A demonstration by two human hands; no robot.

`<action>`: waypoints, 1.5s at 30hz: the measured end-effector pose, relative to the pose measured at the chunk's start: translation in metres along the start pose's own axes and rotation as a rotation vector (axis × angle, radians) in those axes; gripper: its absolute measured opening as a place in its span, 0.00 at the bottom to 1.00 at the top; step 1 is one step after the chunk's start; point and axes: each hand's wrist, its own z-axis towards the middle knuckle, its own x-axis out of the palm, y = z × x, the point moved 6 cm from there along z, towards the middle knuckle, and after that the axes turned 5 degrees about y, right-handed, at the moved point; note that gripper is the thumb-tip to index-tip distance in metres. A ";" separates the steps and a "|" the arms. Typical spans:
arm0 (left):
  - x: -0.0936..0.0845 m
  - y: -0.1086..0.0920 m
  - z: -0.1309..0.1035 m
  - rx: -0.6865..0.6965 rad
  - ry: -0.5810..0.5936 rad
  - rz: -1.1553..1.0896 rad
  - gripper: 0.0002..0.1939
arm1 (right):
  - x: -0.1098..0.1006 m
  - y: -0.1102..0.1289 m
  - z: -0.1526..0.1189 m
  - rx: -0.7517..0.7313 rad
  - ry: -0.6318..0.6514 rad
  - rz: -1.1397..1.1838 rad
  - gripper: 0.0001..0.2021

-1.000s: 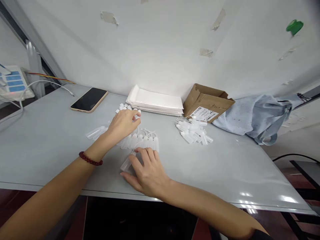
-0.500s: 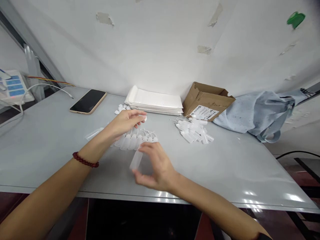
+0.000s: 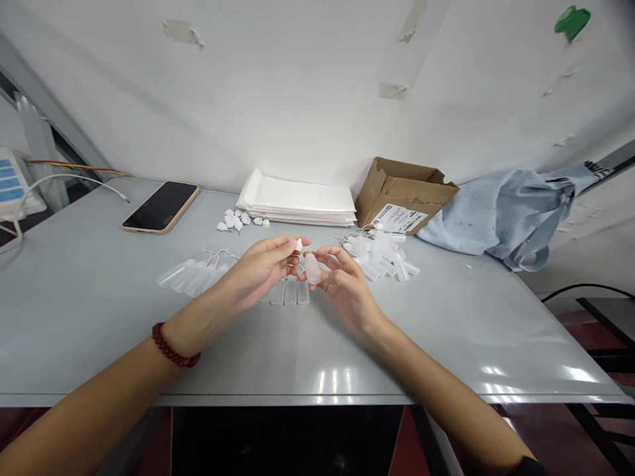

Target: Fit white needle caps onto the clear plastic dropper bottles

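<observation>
My left hand (image 3: 265,268) pinches a small white cap (image 3: 298,245) between thumb and fingertips. Close beside it, my right hand (image 3: 350,284) grips a small translucent plastic bottle (image 3: 312,268), neck upward and a little below the cap. Cap and bottle look apart. Under and behind my hands lies a row of similar translucent bottles (image 3: 290,292), partly covered by my fingers; more of the row, bottles with thin white loops (image 3: 196,276), shows left of my left wrist. Several loose white caps (image 3: 238,220) lie behind my left hand.
A heap of translucent bottles (image 3: 384,256) lies right of my hands, before an open cardboard box (image 3: 404,198). Stacked white envelopes (image 3: 302,198) rest against the wall. A phone (image 3: 161,207) lies at the left; a light blue cloth bag (image 3: 476,215) lies at the right.
My right hand has moved up and away from the table front with the bottle, now beside the left hand. The left hand has shifted slightly right, still pinching the cap.
</observation>
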 end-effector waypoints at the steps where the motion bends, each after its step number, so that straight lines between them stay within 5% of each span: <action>1: -0.001 0.000 0.000 0.014 -0.004 0.008 0.11 | -0.001 0.000 0.000 0.006 -0.008 0.032 0.14; 8: -0.001 -0.001 -0.002 0.056 -0.094 0.130 0.09 | -0.005 -0.004 0.001 0.131 -0.117 0.183 0.08; 13: 0.012 0.004 -0.005 0.035 -0.038 0.168 0.13 | -0.006 -0.001 0.002 0.070 -0.094 0.161 0.06; 21: 0.019 -0.004 -0.009 0.186 -0.015 0.526 0.13 | -0.011 -0.002 -0.001 0.060 -0.169 0.119 0.06; 28: 0.003 -0.001 -0.006 0.157 -0.125 0.395 0.17 | -0.010 0.000 0.000 0.083 -0.119 0.115 0.16; 37: 0.008 0.001 -0.006 0.124 -0.084 0.340 0.11 | -0.005 0.007 -0.002 -0.049 -0.032 0.029 0.14; 45: 0.016 -0.001 -0.008 0.140 -0.018 0.385 0.10 | -0.007 0.003 -0.002 0.045 -0.088 -0.014 0.10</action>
